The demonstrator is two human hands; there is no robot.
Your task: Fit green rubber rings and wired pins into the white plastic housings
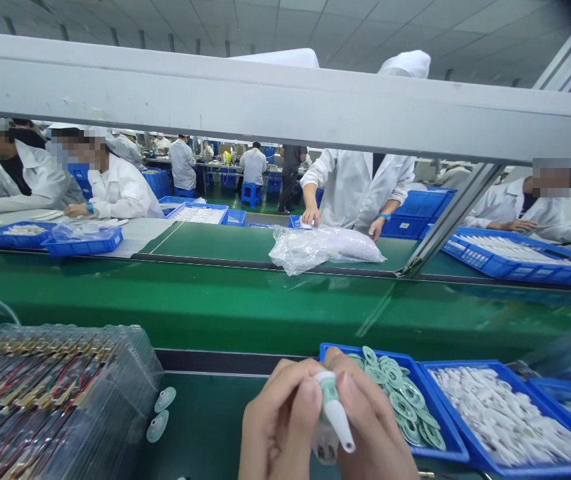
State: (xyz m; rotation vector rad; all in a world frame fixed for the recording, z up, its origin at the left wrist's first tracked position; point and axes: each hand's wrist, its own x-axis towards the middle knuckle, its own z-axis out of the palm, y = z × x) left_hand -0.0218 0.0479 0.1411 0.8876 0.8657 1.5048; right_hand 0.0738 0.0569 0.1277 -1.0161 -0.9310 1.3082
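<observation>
Close to the camera, a small white tapered piece with a pale green band [334, 412] is pinched between both thumbs, its narrow tip pointing down toward me. My left hand [281, 417] closes on it from the left, fingers curled behind. From the other side my right hand [373, 420] grips it, thumb against the green band. Below the thumbs shows a clear or whitish part [325, 448], partly hidden between the palms; whether it joins the white piece I cannot tell. Just behind my right hand lie pale green oval rings in a blue tray [453, 445].
Two green discs [158, 427] lie left of my hands, beside stacked clear trays [138, 373] of wired parts. A blue tray [485, 460] of white tapered pieces stands at right. Beyond the green conveyor [205, 300], a co-worker [355, 187] handles a plastic bag [325, 248].
</observation>
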